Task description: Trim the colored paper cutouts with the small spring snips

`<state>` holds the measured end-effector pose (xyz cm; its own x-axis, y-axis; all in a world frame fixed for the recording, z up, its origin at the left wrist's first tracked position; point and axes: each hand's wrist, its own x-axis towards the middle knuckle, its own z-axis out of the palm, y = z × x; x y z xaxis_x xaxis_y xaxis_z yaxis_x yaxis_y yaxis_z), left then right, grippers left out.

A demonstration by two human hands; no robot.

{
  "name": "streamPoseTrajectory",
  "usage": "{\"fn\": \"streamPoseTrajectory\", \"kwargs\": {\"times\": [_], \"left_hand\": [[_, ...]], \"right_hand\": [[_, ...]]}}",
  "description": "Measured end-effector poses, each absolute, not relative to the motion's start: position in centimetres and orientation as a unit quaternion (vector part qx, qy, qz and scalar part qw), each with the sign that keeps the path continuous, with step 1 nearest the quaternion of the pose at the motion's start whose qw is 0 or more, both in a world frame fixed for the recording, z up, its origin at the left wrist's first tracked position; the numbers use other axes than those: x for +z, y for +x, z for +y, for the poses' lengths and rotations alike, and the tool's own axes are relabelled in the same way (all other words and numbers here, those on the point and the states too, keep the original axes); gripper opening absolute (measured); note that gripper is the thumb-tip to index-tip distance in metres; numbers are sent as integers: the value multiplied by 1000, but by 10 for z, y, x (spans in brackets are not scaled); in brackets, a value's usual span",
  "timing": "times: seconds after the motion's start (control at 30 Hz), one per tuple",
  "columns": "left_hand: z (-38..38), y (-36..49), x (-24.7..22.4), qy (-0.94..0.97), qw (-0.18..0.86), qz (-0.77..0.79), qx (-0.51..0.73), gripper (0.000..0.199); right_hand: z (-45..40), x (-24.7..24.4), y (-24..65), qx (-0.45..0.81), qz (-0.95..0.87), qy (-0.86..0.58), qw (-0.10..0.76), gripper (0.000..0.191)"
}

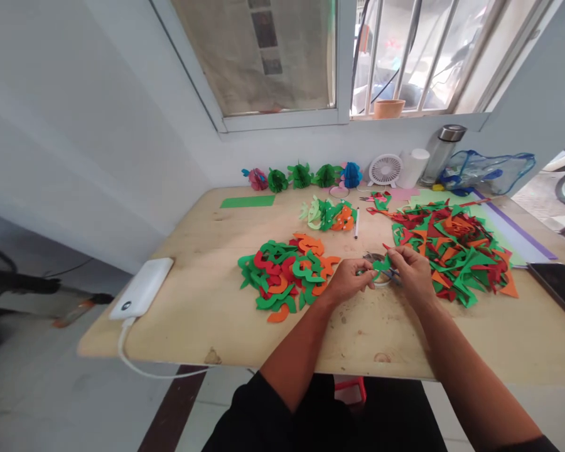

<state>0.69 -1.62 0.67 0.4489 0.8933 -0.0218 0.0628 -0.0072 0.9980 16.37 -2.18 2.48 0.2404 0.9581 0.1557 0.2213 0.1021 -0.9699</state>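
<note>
My left hand [351,280] and my right hand [412,271] meet over the table, fingers closed in pinches. Between them they hold a small green cut-out piece [380,266]. A red tip shows at the right fingertips; whether it belongs to another piece I cannot tell. Under the hands lies a pale ring-shaped item with dark tool parts, mostly hidden. Left of my left hand is a pile of curved green, red and orange cut-outs [287,276]. Beside my right hand spreads a heap of green, red and orange scraps [466,251].
A white power bank [142,289] with a cable lies at the table's left edge, a dark phone [558,289] at the right. Folded paper figures [300,176], a small fan [385,169] and a glass bottle [442,154] line the wall. A pen [356,223] lies mid-table.
</note>
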Motion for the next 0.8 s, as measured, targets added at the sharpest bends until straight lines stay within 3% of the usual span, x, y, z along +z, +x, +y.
{"fn": "streamPoseTrajectory", "kwargs": {"times": [0.17,0.33,0.57,0.8], "left_hand": [[-14,6,4,608,590,386,365,22],[-14,9,10,574,610,388,385,27],[-18,7,16,525,661,404,353,37],[-29,4,26,497,623,455,397,31]], "right_hand": [[-22,28,166,334,-534,-552,547,38],[-25,31,161,375,-543,-536,526,33],[-23,26,161,379,-507,-535,560,32],[-21,22,163,401,-479,-521,582,36]]}}
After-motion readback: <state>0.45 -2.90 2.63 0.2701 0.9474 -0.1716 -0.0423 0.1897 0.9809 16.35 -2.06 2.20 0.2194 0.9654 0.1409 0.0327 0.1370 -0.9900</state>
